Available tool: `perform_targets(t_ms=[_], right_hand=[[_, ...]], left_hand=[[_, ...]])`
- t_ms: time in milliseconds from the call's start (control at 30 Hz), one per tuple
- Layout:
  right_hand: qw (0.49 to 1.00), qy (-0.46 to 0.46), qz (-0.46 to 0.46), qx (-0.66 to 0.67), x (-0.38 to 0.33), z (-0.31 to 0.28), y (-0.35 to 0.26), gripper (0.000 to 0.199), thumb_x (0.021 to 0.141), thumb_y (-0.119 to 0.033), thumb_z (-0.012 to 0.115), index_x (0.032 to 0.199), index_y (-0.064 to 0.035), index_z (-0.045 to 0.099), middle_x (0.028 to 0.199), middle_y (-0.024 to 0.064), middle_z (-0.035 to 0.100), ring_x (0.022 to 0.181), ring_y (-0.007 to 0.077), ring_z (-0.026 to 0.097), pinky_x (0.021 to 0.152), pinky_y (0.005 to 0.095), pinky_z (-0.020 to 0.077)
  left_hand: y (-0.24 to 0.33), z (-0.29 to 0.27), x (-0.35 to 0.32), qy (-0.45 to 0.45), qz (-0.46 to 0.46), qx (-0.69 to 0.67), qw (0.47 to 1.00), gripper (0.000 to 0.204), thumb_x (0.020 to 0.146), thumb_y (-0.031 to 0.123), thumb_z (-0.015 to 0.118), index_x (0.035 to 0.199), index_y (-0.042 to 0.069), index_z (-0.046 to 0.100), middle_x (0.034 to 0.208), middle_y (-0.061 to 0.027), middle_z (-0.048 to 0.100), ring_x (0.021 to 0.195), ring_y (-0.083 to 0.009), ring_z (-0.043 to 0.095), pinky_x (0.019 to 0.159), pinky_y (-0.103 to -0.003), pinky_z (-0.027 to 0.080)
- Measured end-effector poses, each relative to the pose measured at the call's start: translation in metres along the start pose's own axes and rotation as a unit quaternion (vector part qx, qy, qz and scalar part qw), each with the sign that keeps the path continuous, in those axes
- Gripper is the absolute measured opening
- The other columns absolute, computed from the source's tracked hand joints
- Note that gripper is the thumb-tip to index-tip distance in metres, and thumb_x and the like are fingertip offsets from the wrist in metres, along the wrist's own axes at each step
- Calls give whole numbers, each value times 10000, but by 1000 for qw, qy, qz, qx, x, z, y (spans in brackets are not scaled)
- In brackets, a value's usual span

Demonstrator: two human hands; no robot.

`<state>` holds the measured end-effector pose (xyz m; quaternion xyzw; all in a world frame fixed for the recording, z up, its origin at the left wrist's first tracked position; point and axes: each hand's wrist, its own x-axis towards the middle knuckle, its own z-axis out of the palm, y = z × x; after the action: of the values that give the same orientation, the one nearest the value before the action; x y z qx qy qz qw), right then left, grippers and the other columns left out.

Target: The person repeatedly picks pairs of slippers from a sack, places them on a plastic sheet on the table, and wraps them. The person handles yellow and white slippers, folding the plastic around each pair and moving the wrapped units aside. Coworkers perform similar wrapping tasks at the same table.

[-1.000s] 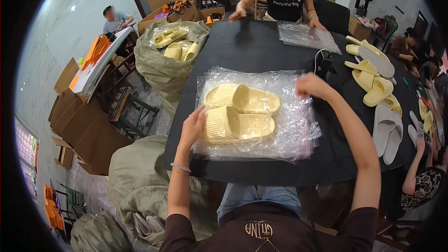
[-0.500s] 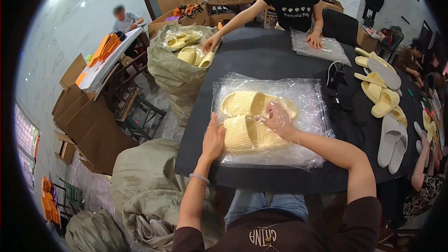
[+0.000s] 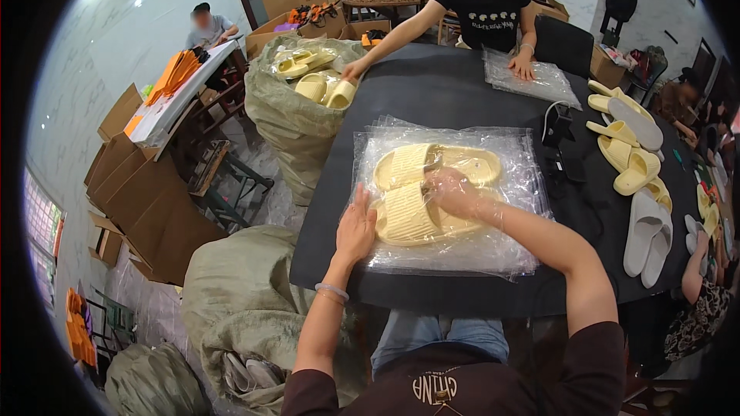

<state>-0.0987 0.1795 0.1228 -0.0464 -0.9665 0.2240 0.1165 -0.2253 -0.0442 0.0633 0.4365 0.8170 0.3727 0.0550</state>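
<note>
My left hand (image 3: 356, 225) lies flat against the near pale yellow slipper (image 3: 416, 214) while my right hand (image 3: 456, 192), open inside the clear plastic bag (image 3: 447, 250) on the black worktop (image 3: 432, 96), rests on that pair, and beyond stands a sack of slippers (image 3: 297, 104).

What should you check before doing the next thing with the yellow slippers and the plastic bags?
1. Both slippers lie together on the bag stack: ok.
2. Right hand is on the slippers, seemingly under clear plastic: ok.
3. Left hand steadies the near slipper's end: ok.
4. Bag stack lies flat on the black table: ok.
5. Bag mouth is open wide enough: cannot tell.
6. The other person's hands are well away: ok.
</note>
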Motion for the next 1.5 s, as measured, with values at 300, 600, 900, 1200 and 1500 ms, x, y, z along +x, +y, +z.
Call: perform_targets(t_ms=[300, 600, 900, 1200, 1500], right_hand=[[991, -46, 73, -99, -96, -56, 82, 180, 820, -201, 555, 895, -61, 639, 932, 172, 656, 869, 374, 617, 751, 461, 491], [954, 143, 232, -125, -196, -253, 51, 199, 795, -156, 608, 893, 12, 652, 816, 166, 681, 765, 247, 641, 693, 359, 484], [893, 323, 90, 300, -71, -210, -104, 283, 860, -320, 651, 862, -40, 696, 743, 2, 666, 636, 65, 588, 579, 241, 466], [958, 176, 134, 182, -3, 22, -82, 271, 775, -258, 595, 702, 2, 624, 737, 214, 633, 689, 361, 624, 653, 451, 484], [958, 161, 238, 6, -62, 16, 7, 265, 835, -279, 574, 794, -23, 625, 823, 157, 651, 754, 341, 633, 711, 452, 489]], left_hand=[[-5, 16, 1, 6, 36, 191, 981, 661, 928, 480, 439, 1423, 49, 361, 1467, -156, 363, 1372, -300, 316, 1121, -407, 241], [8, 14, 4, -38, 30, 244, 969, 844, 869, 612, 468, 1434, 5, 314, 1496, -200, 281, 1406, -310, 232, 1131, -418, 203], [49, 11, 25, -102, 213, 317, 919, 789, 823, 371, 569, 1465, 42, 247, 1518, -166, 249, 1410, -319, 218, 1148, -442, 183], [6, 18, 37, -146, 152, 201, 957, 723, 844, 368, 549, 1453, 68, 298, 1526, -163, 239, 1408, -329, 229, 1140, -474, 186], [7, 44, 48, -31, 101, 249, 963, 602, 923, 357, 439, 1438, 63, 334, 1534, -173, 210, 1417, -333, 203, 1138, -476, 182]])
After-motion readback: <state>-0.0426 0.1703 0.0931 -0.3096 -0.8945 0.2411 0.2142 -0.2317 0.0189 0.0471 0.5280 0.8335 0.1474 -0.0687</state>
